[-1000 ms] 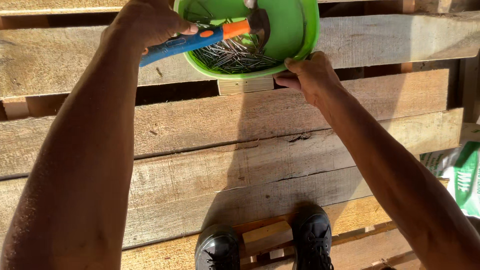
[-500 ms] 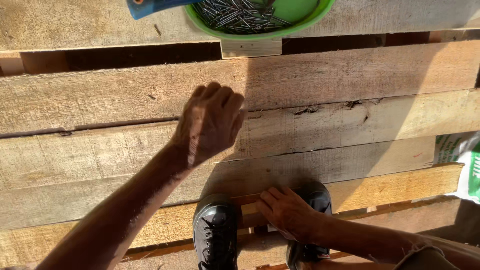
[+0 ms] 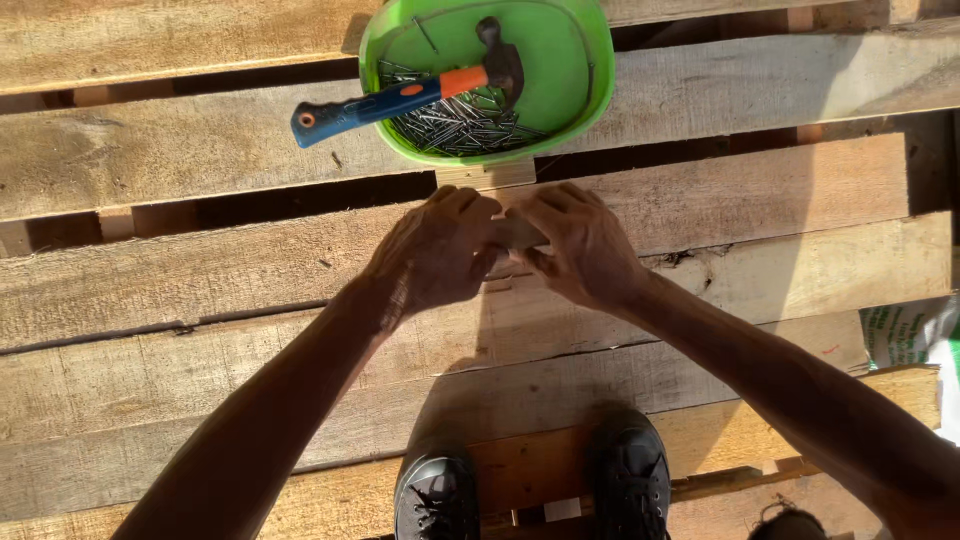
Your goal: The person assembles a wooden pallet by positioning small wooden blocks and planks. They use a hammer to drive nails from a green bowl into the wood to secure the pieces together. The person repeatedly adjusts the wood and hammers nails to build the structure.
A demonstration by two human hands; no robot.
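Seen from the head camera, looking straight down, two bare forearms are reaching forward over rough wooden planks (image 3: 200, 300) laid side by side with dark gaps between them.

The left hand (image 3: 432, 250) and the right hand (image 3: 580, 245) are meeting at the middle of one plank, knuckles up, fingers curled inward toward each other. Between them they are pinching a small wooden piece (image 3: 516, 232), pale brown and short, only a sliver of it showing in the gap between the two hands. Both sets of fingers are closing around it; the piece is resting on or just above the plank, and which one cannot be told.

Just beyond the hands, a bright green bowl (image 3: 560, 60) is sitting across two planks. Inside it a heap of grey nails (image 3: 455, 125) is lying, with a hammer (image 3: 400, 95) resting on top, its dark head in the bowl and its orange-and-blue handle sticking out over the rim to the left.

At the bottom edge, two black laced shoes (image 3: 435, 495) are standing on a plank.

At the far right edge, a white and green sack (image 3: 915, 335) is peeking in, partly cut off.
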